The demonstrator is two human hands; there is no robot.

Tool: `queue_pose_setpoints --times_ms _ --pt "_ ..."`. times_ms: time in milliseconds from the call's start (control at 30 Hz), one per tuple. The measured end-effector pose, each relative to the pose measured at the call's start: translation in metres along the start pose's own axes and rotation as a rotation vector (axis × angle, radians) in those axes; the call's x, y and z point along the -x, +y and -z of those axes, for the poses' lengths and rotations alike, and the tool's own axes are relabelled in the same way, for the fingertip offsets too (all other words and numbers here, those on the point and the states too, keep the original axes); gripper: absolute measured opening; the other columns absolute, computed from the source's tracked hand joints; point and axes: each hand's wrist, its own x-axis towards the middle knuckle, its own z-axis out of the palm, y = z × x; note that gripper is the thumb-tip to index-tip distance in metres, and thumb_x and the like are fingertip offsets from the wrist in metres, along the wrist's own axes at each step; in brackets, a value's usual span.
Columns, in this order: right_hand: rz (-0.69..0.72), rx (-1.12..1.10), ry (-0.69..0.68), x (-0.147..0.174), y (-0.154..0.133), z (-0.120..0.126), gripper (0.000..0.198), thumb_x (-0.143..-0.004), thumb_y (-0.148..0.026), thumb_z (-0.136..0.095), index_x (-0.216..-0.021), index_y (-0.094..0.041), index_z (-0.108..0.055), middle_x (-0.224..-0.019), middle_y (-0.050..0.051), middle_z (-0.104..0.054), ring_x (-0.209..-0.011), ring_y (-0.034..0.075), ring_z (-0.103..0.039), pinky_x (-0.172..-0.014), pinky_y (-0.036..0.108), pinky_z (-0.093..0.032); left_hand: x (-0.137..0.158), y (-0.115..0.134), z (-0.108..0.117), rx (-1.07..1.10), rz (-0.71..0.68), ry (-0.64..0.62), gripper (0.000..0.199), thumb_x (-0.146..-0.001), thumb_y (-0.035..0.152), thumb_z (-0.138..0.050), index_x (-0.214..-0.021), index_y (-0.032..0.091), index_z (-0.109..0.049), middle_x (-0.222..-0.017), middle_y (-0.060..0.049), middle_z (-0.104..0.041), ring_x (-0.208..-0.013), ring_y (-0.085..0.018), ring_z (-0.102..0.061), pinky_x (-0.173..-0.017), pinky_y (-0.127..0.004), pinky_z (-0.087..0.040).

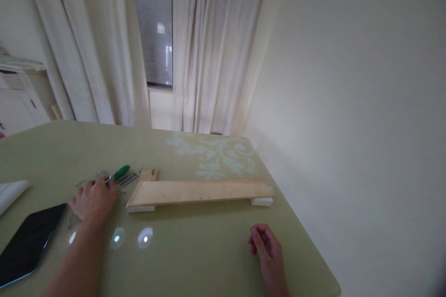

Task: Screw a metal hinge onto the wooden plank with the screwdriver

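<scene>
My left hand (94,197) rests palm down on the table among small metal hardware, its fingers bent but spread apart. Close to its fingertips lies a screwdriver with a green handle (121,172). Metal strips (128,178) that look like hinges or slides lie just beside it. A long pale wooden board (205,191) rests flat on white blocks (261,201) at its two ends. My right hand (267,246) is in front of the board's right end, apart from it, fingers curled and thumb against them; anything inside is hidden.
A dark tablet (29,241) lies at the left, with a white object (13,192) behind it. A small wood piece (149,175) sits behind the board's left end. The green table (195,255) ends near a wall at right; curtains (223,46) hang behind.
</scene>
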Motion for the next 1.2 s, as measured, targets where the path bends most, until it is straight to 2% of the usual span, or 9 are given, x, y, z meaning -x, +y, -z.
queue_pose_setpoints --times_ms 200,333,433,533,600,667,833,1033,1200 --pt "0.065 0.140 -0.067 0.001 0.011 0.004 0.047 -0.099 -0.065 -0.057 -0.091 -0.021 -0.069 -0.071 0.004 -0.069 -0.060 0.020 -0.066 -0.054 0.028 -0.056 -0.003 0.030 0.010 0.249 -0.102 -0.027 0.046 -0.101 0.050 -0.039 -0.116 0.019 -0.070 -0.116 -0.016 -0.074 -0.111 -0.038 -0.069 -0.098 -0.054 -0.056" --pt "0.177 0.351 -0.192 -0.044 0.000 0.028 0.043 -0.093 -0.060 -0.067 -0.113 -0.022 -0.072 -0.102 0.012 -0.077 -0.090 0.027 -0.074 -0.083 0.040 -0.063 0.003 0.055 0.021 0.477 -0.287 -0.345 0.049 -0.102 0.054 -0.042 -0.133 0.025 -0.066 -0.137 -0.010 -0.073 -0.128 -0.031 -0.069 -0.105 -0.041 -0.057" --pt "0.265 0.558 -0.341 -0.106 -0.015 0.047 0.077 -0.078 -0.053 -0.085 -0.146 -0.025 -0.061 -0.151 0.017 -0.061 -0.141 0.036 -0.056 -0.120 0.053 -0.042 0.010 0.064 0.026 0.354 -0.469 -0.655 0.064 -0.095 0.062 -0.053 -0.152 0.033 -0.056 -0.158 -0.006 -0.061 -0.145 -0.032 -0.058 -0.117 -0.044 -0.050" --pt "0.310 0.764 -0.548 -0.166 -0.023 0.056 0.126 -0.048 -0.046 -0.103 -0.160 -0.026 -0.049 -0.173 0.018 -0.037 -0.160 0.043 -0.030 -0.131 0.057 -0.020 0.018 0.070 0.026 0.086 -0.704 -0.848 0.099 -0.075 0.058 -0.077 -0.164 0.032 -0.043 -0.171 -0.010 -0.043 -0.158 -0.038 -0.039 -0.130 -0.054 -0.030" --pt "0.317 0.885 -0.678 -0.194 -0.022 0.056 0.141 -0.035 -0.043 -0.105 -0.162 -0.022 -0.047 -0.173 0.023 -0.035 -0.161 0.047 -0.027 -0.131 0.059 -0.013 0.024 0.075 0.025 -0.074 -0.780 -0.868 0.112 -0.064 0.042 -0.081 -0.167 0.028 -0.040 -0.171 -0.013 -0.042 -0.161 -0.040 -0.033 -0.133 -0.057 -0.020" --pt "0.323 0.988 -0.789 -0.212 -0.019 0.055 0.142 -0.037 -0.045 -0.104 -0.163 -0.019 -0.045 -0.167 0.026 -0.044 -0.156 0.048 -0.036 -0.130 0.061 -0.014 0.032 0.079 0.024 -0.156 -0.791 -0.811 0.106 -0.064 0.030 -0.074 -0.165 0.026 -0.043 -0.166 -0.014 -0.050 -0.157 -0.039 -0.039 -0.131 -0.057 -0.022" --pt "0.371 1.148 -0.989 -0.227 -0.018 0.050 0.118 -0.048 -0.034 -0.100 -0.155 -0.015 -0.054 -0.147 0.023 -0.064 -0.133 0.043 -0.061 -0.118 0.050 -0.039 0.064 0.064 0.033 -0.104 -0.782 -0.731 0.089 -0.070 0.024 -0.062 -0.158 0.029 -0.053 -0.153 -0.013 -0.062 -0.146 -0.038 -0.052 -0.121 -0.054 -0.039" --pt "0.419 1.212 -1.078 -0.235 -0.024 0.038 0.099 -0.054 -0.026 -0.095 -0.146 -0.014 -0.059 -0.139 0.019 -0.066 -0.125 0.039 -0.063 -0.113 0.047 -0.043 0.076 0.024 0.055 -0.141 -0.782 -0.834 0.125 -0.055 0.015 -0.065 -0.172 0.035 -0.026 -0.174 -0.007 -0.039 -0.162 -0.039 -0.031 -0.132 -0.059 -0.023" --pt "0.391 1.264 -1.128 -0.244 -0.021 0.031 0.106 -0.052 -0.032 -0.096 -0.148 -0.014 -0.055 -0.140 0.021 -0.063 -0.127 0.042 -0.061 -0.110 0.052 -0.046 0.063 0.030 0.069 -0.283 -0.762 -0.847 0.118 -0.059 0.005 -0.062 -0.171 0.028 -0.031 -0.166 -0.011 -0.050 -0.156 -0.034 -0.042 -0.130 -0.051 -0.029"
